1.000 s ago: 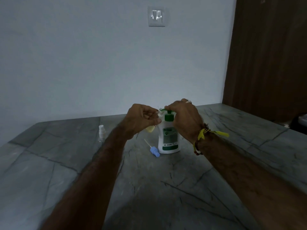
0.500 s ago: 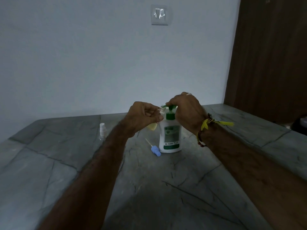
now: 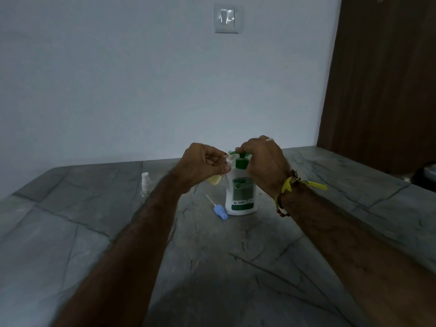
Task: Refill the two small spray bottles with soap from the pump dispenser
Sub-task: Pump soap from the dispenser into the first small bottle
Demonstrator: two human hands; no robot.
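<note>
Green plastic marks the working point: the white pump dispenser with its green pump head and label [image 3: 240,192] stands upright on the grey veined stone counter [image 3: 212,267] at the centre of the frame. The right hand [image 3: 264,166] rests over the pump head with its fingers curled round it — placed there, most likely, to press soap out. The left hand [image 3: 203,165] pinches a small clear spray bottle holding yellowish soap [image 3: 215,179], keeping its open neck right beside the nozzle tip so the soap should fall inside rather than onto the counter. Whether nozzle and neck actually touch cannot be told.

Just left of the dispenser's base lies the blue spray cap with its thin dip tube [image 3: 220,211], set aside so this bottle can take soap. Farther left, well apart, the second small clear spray bottle with a white cap [image 3: 145,182] stands upright and capped — apparently still waiting its turn. A white wall switch [image 3: 226,18] sits at upper centre.
</note>
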